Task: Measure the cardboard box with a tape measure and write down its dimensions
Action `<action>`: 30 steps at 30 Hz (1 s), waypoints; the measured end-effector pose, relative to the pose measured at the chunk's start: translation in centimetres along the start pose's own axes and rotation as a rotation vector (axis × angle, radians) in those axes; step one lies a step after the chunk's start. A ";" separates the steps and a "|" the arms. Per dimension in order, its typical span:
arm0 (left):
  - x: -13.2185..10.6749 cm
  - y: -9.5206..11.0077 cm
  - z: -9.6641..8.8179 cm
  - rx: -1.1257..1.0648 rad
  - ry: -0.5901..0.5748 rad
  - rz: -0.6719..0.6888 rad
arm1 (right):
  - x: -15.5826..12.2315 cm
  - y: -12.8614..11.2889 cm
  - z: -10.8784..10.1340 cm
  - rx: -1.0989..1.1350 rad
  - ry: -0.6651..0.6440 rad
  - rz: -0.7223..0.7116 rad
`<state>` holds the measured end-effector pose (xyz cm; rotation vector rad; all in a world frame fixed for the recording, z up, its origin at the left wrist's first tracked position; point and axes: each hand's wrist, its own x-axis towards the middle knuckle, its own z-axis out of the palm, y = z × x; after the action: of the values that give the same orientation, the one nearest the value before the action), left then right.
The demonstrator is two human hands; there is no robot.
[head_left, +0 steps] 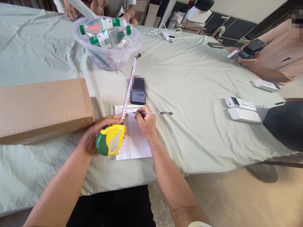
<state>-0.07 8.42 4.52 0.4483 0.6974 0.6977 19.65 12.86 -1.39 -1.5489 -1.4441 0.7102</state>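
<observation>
My left hand (104, 124) is closed around a yellow and green tape measure (110, 140), over the left side of a sheet of paper (139, 143). The tape's white blade (129, 91) sticks out away from me, past a phone (138, 96), and ends in a dark hook. Between the fingers of my right hand (146, 121) is a pen (158, 113), its tip near the top of the sheet. Handwritten rows of numbers run down the sheet's left part. Some of them are hidden behind the tape measure and my left hand.
A cardboard box (44, 110) stands at left. Beyond the paper is a plastic basin (106, 60) of bottles. White devices (243, 115) lie at right on the cloth-covered table (189, 78), near a dark stool (284, 126). Another person at right holds a black device (252, 49); others sit opposite.
</observation>
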 end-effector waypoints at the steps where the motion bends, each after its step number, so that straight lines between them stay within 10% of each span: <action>1: 0.0 0.0 0.0 -0.002 0.000 0.001 | 0.0 0.0 0.0 -0.002 0.003 -0.003; 30: 0.0 0.3 0.3 0.032 0.006 -0.030 | -0.1 -0.5 -0.2 0.030 0.088 0.024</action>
<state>-0.03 8.62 4.90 0.4644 0.7202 0.6608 19.56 12.69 -0.91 -1.5583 -1.3463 0.6666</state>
